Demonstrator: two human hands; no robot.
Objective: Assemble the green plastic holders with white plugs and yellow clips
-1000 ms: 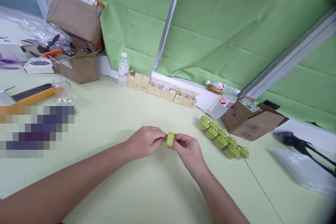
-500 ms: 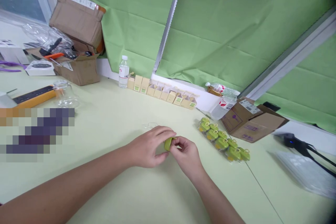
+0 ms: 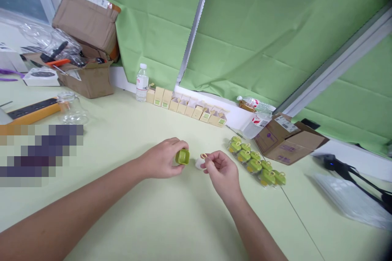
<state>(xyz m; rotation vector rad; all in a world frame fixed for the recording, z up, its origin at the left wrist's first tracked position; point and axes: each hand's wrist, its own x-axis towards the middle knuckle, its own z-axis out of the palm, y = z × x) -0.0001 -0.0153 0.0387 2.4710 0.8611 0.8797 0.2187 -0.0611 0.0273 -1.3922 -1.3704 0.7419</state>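
My left hand is closed round a small green cap-like piece, held just above the pale green table. A few centimetres to its right, my right hand pinches a small pale piece with a yellowish ring. The two pieces are apart. A row of several green items in clear packets lies to the right of my right hand.
Small tan boxes line the wall beside a water bottle. Cardboard boxes stand at the back left and right. A glass jar, a power strip and a black device with cables lie about.
The green item held between both hands has come apart: my left hand now keeps the green piece, and my right hand has drawn away to the right with the small pale piece.
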